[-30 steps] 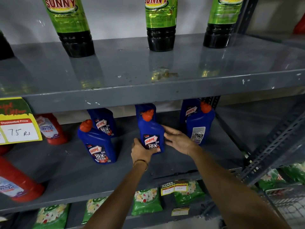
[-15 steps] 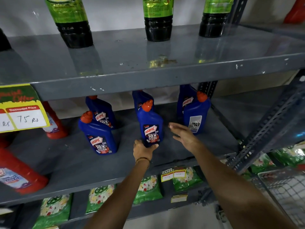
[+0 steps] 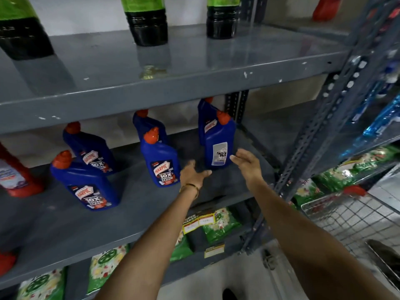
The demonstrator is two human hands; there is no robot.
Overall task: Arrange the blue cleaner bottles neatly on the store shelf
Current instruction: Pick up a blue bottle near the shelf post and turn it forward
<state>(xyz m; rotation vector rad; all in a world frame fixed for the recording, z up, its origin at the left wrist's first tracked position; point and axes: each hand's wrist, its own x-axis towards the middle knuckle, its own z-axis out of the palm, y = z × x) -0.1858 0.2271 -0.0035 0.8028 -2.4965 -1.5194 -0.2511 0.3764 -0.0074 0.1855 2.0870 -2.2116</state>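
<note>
Currently both hands reach over the middle grey shelf (image 3: 65,230), and neither holds anything. The left hand (image 3: 193,172) hovers with fingers loosely spread, pointing right, just in front of the gap between two blue bottles. It sits close beside the lower right edge of the middle front bottle (image 3: 160,162), whose Harpic label faces out, though whether skin touches plastic cannot be told. The right hand (image 3: 246,162) is open too, palm turned left, fingers extended toward the right front bottle (image 3: 219,146); its fingertips lie just beside that bottle's right side, near the white back label that faces the camera.

Six blue bottles with orange caps stand upright in three pairs, front and back. The left front bottle (image 3: 86,187) stands nearer the shelf edge than the others, with its partner (image 3: 93,150) behind it. Further bottles stand behind the middle (image 3: 149,126) and right (image 3: 205,113) ones. A red bottle (image 3: 15,172) stands at the far left of the shelf.
</note>
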